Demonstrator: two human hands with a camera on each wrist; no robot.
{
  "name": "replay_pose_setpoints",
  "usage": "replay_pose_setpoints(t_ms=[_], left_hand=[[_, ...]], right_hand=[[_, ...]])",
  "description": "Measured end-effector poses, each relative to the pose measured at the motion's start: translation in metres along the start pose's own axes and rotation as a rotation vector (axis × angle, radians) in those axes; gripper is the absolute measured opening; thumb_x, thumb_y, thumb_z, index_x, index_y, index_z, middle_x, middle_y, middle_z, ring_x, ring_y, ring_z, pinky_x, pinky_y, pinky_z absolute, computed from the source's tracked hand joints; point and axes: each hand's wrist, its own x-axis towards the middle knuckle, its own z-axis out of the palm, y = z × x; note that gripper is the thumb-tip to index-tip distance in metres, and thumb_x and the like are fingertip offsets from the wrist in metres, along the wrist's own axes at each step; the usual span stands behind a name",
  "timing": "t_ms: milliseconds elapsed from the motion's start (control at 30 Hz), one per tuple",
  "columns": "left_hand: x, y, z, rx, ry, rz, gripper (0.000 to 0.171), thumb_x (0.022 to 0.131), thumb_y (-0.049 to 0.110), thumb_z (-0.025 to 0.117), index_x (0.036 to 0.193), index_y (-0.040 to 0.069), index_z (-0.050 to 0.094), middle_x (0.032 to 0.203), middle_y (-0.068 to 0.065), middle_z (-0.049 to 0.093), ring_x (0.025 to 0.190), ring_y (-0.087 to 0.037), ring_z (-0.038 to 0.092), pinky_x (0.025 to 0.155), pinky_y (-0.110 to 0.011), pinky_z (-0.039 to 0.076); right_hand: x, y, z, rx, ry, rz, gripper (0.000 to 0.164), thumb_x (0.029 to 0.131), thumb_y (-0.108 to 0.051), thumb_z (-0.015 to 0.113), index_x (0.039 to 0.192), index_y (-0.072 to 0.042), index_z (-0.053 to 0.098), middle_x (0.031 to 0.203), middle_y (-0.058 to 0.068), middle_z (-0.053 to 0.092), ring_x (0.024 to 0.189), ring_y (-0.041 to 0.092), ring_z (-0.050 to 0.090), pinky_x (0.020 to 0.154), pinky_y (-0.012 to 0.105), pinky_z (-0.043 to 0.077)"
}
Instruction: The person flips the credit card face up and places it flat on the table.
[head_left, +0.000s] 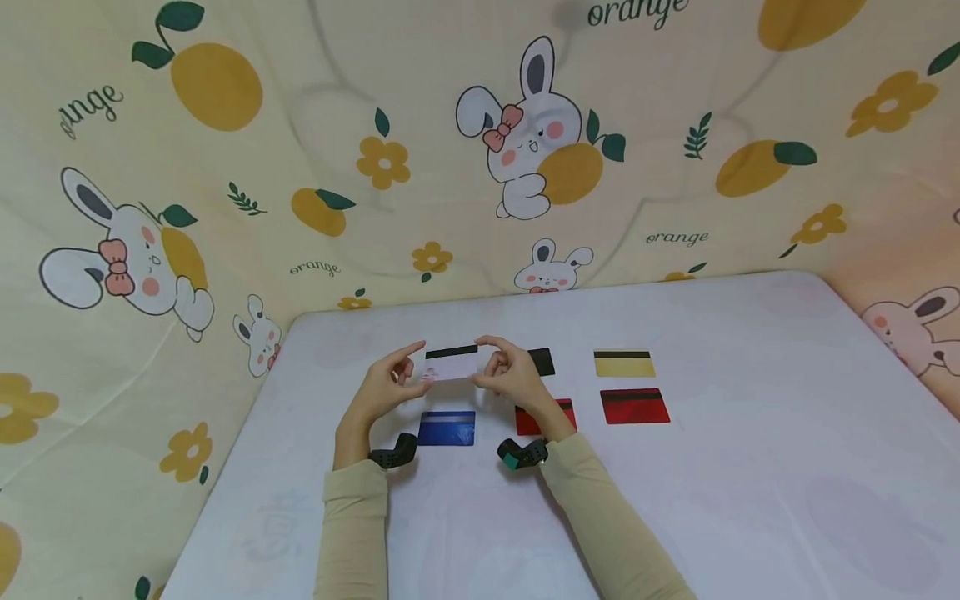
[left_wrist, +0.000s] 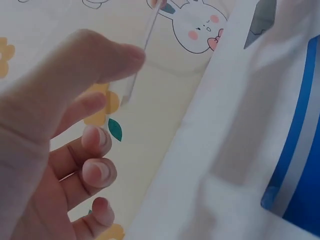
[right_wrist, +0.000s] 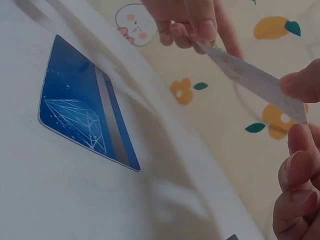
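A white card with a black magnetic stripe is held up above the table, stripe along its top. My left hand pinches its left end, and my right hand pinches its right end between thumb and fingers. In the right wrist view the card appears tilted, with both hands on it. The left wrist view shows it nearly edge-on, past the left thumb. Below the hands, a blue card with a silver stripe lies on the table.
Right of the blue card, a red card is partly hidden by the right wrist. A black card lies behind the right hand. Farther right are a gold card and another red card. A patterned cloth wall stands behind the white table.
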Motion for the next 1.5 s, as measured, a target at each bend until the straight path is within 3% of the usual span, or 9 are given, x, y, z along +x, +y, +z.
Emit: replay_pose_setpoints(t_ms=[67,200,300,500,833,1033,1500], left_hand=[[-0.004,0.014,-0.002,0.012,-0.002,0.012,0.065,0.079,0.007,0.077,0.138,0.002,0.050,0.087,-0.025,0.050,0.069,-0.016,0.042,0.060,-0.020,0.033],[-0.005,0.019,-0.002,0.035,0.002,0.036,0.065,0.077,0.009,0.079,0.136,0.005,0.053,0.085,-0.020,0.049,0.075,-0.021,0.044,0.064,-0.020,0.034],[-0.001,0.010,0.001,0.067,0.020,0.085,0.067,0.074,0.015,0.083,0.135,0.009,0.056,0.084,-0.016,0.050,0.077,-0.018,0.044,0.067,-0.021,0.035],[-0.002,0.019,0.006,0.107,0.031,0.178,0.067,0.071,0.015,0.085,0.132,0.009,0.058,0.083,-0.016,0.051,0.076,-0.015,0.042,0.067,-0.020,0.035],[0.000,0.026,0.016,0.160,0.015,0.265,0.065,0.069,0.012,0.086,0.128,0.004,0.061,0.078,-0.015,0.054,0.072,-0.015,0.044,0.066,-0.025,0.041],[0.003,0.029,0.022,0.161,0.001,0.288,0.060,0.071,0.012,0.084,0.126,0.002,0.062,0.076,-0.011,0.053,0.071,-0.017,0.047,0.065,-0.023,0.041],[0.004,0.030,0.024,0.119,-0.016,0.286,0.054,0.071,0.006,0.083,0.122,0.002,0.064,0.077,-0.013,0.052,0.071,-0.016,0.045,0.064,-0.029,0.042]], right_hand=[[-0.002,-0.005,-0.001,0.003,-0.001,-0.004,0.059,0.077,0.001,0.074,0.131,0.002,0.051,0.063,-0.006,0.054,0.047,0.004,0.046,0.048,0.021,0.043],[-0.003,-0.007,-0.001,-0.008,-0.002,-0.025,0.058,0.076,0.001,0.075,0.129,0.003,0.052,0.063,-0.006,0.053,0.047,0.004,0.046,0.048,0.021,0.043],[-0.002,-0.005,0.001,-0.030,0.006,-0.046,0.058,0.075,-0.001,0.077,0.128,0.002,0.054,0.064,-0.005,0.053,0.047,0.004,0.045,0.048,0.021,0.041],[-0.003,-0.011,0.004,-0.098,0.030,-0.065,0.056,0.072,-0.004,0.081,0.124,-0.003,0.059,0.066,0.002,0.055,0.051,0.003,0.045,0.050,0.020,0.039],[-0.008,-0.018,0.007,-0.214,0.016,-0.112,0.053,0.072,-0.007,0.080,0.120,-0.004,0.060,0.065,0.007,0.056,0.054,0.006,0.045,0.053,0.019,0.039],[-0.007,-0.021,0.009,-0.233,-0.002,-0.126,0.052,0.072,-0.006,0.080,0.120,-0.005,0.060,0.068,0.014,0.058,0.055,0.006,0.044,0.052,0.018,0.038],[-0.007,-0.026,0.010,-0.246,-0.035,-0.105,0.052,0.072,-0.009,0.081,0.120,-0.007,0.060,0.067,0.011,0.056,0.054,0.006,0.044,0.051,0.019,0.037]])
